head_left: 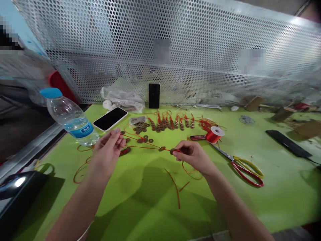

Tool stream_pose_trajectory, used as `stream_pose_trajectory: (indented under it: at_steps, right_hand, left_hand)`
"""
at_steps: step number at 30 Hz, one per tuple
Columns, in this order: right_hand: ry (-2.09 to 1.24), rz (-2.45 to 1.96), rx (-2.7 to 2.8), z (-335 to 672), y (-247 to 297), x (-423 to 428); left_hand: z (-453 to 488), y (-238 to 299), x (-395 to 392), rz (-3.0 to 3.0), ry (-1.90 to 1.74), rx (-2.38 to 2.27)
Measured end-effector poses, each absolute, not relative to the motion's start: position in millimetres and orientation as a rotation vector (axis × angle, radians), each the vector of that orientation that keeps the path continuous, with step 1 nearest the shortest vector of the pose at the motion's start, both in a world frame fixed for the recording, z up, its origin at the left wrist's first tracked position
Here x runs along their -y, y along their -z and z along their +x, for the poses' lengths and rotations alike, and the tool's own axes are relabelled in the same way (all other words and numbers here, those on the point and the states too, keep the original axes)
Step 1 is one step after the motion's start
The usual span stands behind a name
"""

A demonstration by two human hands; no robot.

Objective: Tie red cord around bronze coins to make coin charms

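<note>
Two strands of red cord (142, 147) stretch between my hands above the green table. My left hand (109, 142) is closed on the cord's left end, thumb and fingers pinched together. A holed coin (162, 148) is threaded on the cord, tilted, a little left of my right hand. My right hand (189, 152) pinches another dark coin (173, 151) with cord running through it. Loose holed coins (141, 127) lie in a pile beyond my hands. To their right, several coin strings (173, 124) tied with red cord lie in a row.
A water bottle (72, 117) and a phone (110, 118) are at left; another phone (154, 96) leans on the perforated metal panel (190, 43). At right are a red thread spool (215, 134), a cutter (198, 137), scissors (240, 165) and a black bar (288, 143). Cord scraps (175, 187) lie in front.
</note>
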State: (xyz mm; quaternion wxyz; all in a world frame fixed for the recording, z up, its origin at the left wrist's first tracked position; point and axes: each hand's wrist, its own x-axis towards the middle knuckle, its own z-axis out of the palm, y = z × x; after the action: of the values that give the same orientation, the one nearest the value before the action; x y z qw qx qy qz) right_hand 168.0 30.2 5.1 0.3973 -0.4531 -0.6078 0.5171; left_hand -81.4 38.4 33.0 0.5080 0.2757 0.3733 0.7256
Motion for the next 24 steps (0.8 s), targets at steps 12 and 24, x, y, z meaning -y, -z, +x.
stream_pose_trajectory:
  at_steps: [12,24]
  right_hand:
    - [-1.148,-1.331,1.962,229.0,-6.9,-51.5]
    - [-1.119,-1.602,1.782,319.0,-1.7,-16.9]
  left_hand:
    - [-88.4,-28.8,-47.1,0.476,-1.738,-0.971]
    - [-112.4,-38.9,-53.3,0.353,-1.874,-0.999]
